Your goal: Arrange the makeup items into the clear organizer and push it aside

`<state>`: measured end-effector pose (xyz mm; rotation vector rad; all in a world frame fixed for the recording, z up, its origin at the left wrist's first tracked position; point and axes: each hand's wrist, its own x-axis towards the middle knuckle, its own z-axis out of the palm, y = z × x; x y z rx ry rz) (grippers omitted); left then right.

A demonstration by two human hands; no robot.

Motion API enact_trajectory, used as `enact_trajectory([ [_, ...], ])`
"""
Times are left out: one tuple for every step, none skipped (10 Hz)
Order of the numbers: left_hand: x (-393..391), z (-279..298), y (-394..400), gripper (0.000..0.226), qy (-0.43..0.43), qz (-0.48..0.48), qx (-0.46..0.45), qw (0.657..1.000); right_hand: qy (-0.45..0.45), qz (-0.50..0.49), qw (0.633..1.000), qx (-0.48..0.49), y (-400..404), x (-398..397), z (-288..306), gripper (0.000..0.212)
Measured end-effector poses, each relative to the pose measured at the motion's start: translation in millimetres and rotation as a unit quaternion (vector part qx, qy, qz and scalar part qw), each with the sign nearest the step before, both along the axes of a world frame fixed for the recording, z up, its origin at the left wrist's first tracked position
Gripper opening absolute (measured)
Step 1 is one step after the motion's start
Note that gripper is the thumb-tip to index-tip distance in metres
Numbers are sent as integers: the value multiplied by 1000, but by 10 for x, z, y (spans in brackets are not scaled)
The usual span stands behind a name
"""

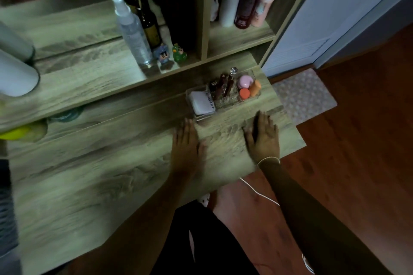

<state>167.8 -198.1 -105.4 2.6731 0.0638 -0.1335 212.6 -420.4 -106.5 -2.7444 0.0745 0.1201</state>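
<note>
The clear organizer (225, 107) stands on the wooden desk near its right end, against the shelf base. Inside it lie a white compact case (201, 103) on the left, several dark lipstick tubes (223, 88) in the middle, and pink and orange sponges (248, 87) on the right. My left hand (187, 140) rests flat on the desk just in front of the organizer's left corner, fingers apart, holding nothing. My right hand (263, 136) lies flat in front of its right side, also with nothing in it. Neither hand touches the organizer.
The wooden desk (111, 174) ends close to the right of my right hand. A shelf unit behind holds bottles (134, 35), two small figurines (172, 53) and tubes (245, 4). White cylinders (15, 69) stand far left. A white cable (259, 194) hangs below the desk edge.
</note>
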Motion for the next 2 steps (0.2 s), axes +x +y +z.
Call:
enact_trajectory([
  [-118,28,47,64,4,-57,31,998,2,34,998,-46,63,-275,42,70],
  [-249,122,97,63,-3,-89,44,995,11,49,994,-93,129,-545,103,70],
])
